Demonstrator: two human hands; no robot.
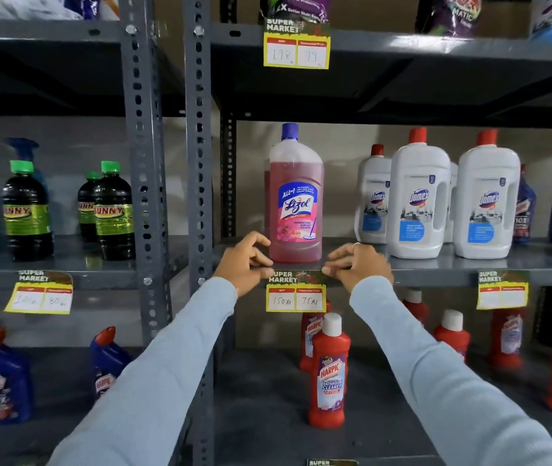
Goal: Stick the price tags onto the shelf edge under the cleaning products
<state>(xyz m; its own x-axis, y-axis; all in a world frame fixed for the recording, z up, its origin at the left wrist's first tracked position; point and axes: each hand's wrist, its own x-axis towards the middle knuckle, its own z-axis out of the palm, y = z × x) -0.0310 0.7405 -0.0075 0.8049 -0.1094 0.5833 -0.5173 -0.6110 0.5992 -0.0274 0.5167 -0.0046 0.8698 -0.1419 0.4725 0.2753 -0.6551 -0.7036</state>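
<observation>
A yellow "Super Market" price tag (pixel 296 295) marked 150 and 75 hangs on the grey shelf edge (pixel 436 275) under a pink Lizol bottle (pixel 295 203). My left hand (pixel 246 260) pinches the tag's top left corner against the edge. At the top right corner my right hand (pixel 357 264) does the same with curled fingers. Other tags are stuck on the upper shelf (pixel 296 50), under the green-capped bottles at the left (pixel 40 294), and a blank-looking one at the right (pixel 502 290).
White Domex bottles (pixel 419 196) stand right of the Lizol. Dark Sunny bottles (pixel 27 210) fill the left bay. Red Harpic bottles (pixel 330 371) stand on the lower shelf, blue ones (pixel 5 385) at lower left. Perforated steel uprights (pixel 198 163) divide the bays.
</observation>
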